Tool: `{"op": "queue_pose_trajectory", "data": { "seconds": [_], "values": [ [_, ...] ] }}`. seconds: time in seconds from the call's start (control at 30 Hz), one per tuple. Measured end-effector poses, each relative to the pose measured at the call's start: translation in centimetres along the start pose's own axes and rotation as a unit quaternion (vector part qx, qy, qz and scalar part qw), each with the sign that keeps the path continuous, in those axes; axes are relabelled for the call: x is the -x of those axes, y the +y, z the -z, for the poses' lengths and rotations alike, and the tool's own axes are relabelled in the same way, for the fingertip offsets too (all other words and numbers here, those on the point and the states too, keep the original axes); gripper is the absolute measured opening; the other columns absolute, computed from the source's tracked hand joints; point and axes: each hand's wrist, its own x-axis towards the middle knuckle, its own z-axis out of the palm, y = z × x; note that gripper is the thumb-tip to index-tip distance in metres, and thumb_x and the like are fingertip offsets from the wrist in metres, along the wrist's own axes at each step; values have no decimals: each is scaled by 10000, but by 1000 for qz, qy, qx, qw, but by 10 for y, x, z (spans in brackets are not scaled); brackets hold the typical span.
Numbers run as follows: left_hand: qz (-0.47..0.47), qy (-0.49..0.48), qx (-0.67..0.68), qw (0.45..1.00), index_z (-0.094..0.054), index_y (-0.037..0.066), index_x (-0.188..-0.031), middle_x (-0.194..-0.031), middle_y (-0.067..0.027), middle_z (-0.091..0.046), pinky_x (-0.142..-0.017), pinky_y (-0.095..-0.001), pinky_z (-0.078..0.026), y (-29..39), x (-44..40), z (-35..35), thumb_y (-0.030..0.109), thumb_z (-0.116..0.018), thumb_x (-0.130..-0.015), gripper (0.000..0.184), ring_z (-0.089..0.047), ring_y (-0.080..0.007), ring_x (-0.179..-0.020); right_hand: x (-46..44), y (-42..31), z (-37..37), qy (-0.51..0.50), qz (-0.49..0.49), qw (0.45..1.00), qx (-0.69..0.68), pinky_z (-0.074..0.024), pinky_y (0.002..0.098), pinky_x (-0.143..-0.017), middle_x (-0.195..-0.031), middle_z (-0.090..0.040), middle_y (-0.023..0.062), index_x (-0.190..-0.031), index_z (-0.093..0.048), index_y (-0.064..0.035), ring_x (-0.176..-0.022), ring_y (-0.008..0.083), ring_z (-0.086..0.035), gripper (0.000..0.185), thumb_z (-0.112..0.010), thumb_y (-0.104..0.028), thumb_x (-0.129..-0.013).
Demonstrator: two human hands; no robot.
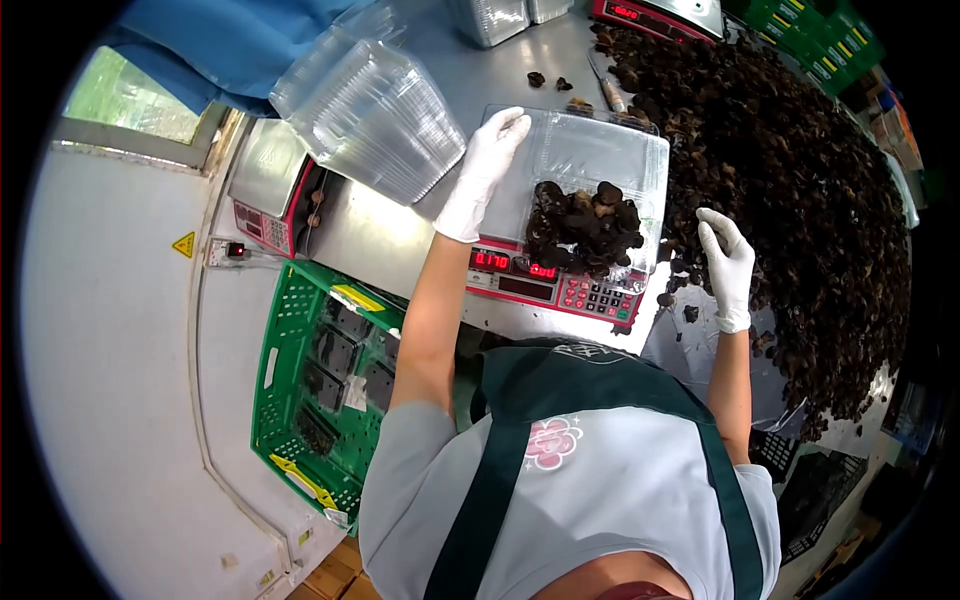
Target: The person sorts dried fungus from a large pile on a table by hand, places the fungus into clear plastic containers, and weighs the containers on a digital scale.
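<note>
A clear plastic container (595,150) rests on a red digital scale (515,285) whose display reads 0.170. In its near half lies a clump of dark wood ear mushrooms (583,228). My left hand (490,172), in a white glove, is at the container's far left rim, with its fingers drawn together on the edge. Right of the scale, my gloved right hand (728,270) hovers at the border of a large wood ear mushroom pile (790,190). Its thumb and fingers are slightly apart, and nothing shows between them.
Nested clear containers (380,120) stand left of the scale. A second scale (268,190) is at the table's left end, another (660,15) at the back. Below left, a green crate (290,350) holds packed trays. A knife-like tool (608,92) lies beside the pile.
</note>
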Motion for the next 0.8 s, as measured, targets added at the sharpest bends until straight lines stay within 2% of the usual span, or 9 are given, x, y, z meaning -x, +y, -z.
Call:
{"op": "queue_pose_trajectory", "data": {
  "seconds": [0.2, 0.4, 0.47, 0.53, 0.6, 0.67, 0.73, 0.77, 0.8],
  "values": [
    [21, -15, 8, 1000, -562, 79, -1259, -1178, -47, -598, -884, -287, -408, -8, -17, -15, 389, -622, -896, 481, -531, -148, -1072, 0, 0, -3, -6, -17, 1000, -16, -494, 231, -791, -1007, -675, 26, -1103, -662, -31, -850, 70, -598, 233, -643, -136, -896],
    [92, -43, 92, 991, -536, 58, -1273, -1169, -30, -587, -876, -302, -428, 5, -16, -26, 353, -620, -903, 480, -549, -158, -1075, 0, 5, -4, -8, -13, 1000, -9, -492, 232, -788, -1001, -677, 21, -1098, -667, -41, -845, 75, -597, 228, -646, -137, -892],
    [77, -27, 171, 982, -539, 51, -1263, -1157, -28, -586, -875, -309, -443, 10, -13, -24, 342, -607, -912, 461, -567, -160, -1058, 0, 7, -2, -9, -7, 1000, -9, -493, 235, -787, -1002, -679, 25, -1096, -668, -40, -845, 78, -601, 226, -645, -134, -891],
    [52, -20, 183, 982, -532, 29, -1263, -1151, -58, -603, -875, -311, -454, 17, -5, -21, 351, -575, -930, 466, -587, -169, -1028, 1, 7, -1, -4, -5, 1000, -6, -495, 236, -786, -1006, -680, 27, -1092, -669, -42, -843, 81, -604, 222, -645, -132, -890],
    [-23, -17, 215, 976, -520, 5, -1268, -1139, -96, -621, -871, -311, -461, 23, 7, -13, 357, -539, -948, 476, -599, -177, -1012, 3, 10, -1, -7, -11, 1000, -16, -495, 236, -783, -998, -682, 25, -1087, -672, -45, -837, 82, -607, 216, -644, -133, -891],
    [-46, -27, 205, 977, -528, -7, -1259, -1125, -118, -635, -873, -312, -465, 27, 27, -5, 358, -512, -959, 472, -606, -184, -1006, 6, 9, -1, -1, -15, 1000, -20, -496, 231, -771, -984, -684, 21, -1083, -673, -46, -827, 79, -605, 212, -645, -131, -890],
    [-117, -36, 128, 984, -566, -16, -1216, -1088, -114, -643, -882, -304, -461, 27, 52, 5, 328, -529, -953, 434, -603, -172, -999, 12, 5, -2, -14, -31, 999, -19, -494, 224, -756, -970, -683, 16, -1084, -672, -42, -821, 73, -601, 213, -643, -129, -892],
    [-116, -38, 127, 984, -566, -16, -1216, -1088, -114, -643, -882, -304, -461, 27, 66, 8, 328, -529, -953, 434, -603, -172, -999, 14, 6, -3, -19, -31, 999, -12, -491, 218, -744, -967, -679, 13, -1088, -668, -35, -818, 67, -596, 217, -642, -129, -894],
    [-130, -40, 93, 986, -607, -9, -1153, -1060, -97, -650, -858, -290, -471, 27, 81, 10, 269, -584, -925, 360, -608, -159, -976, 18, 7, -4, -24, -39, 999, -25, -488, 218, -748, -965, -678, 17, -1089, -665, -25, -826, 62, -593, 222, -631, -148, -907]
  ]
}}
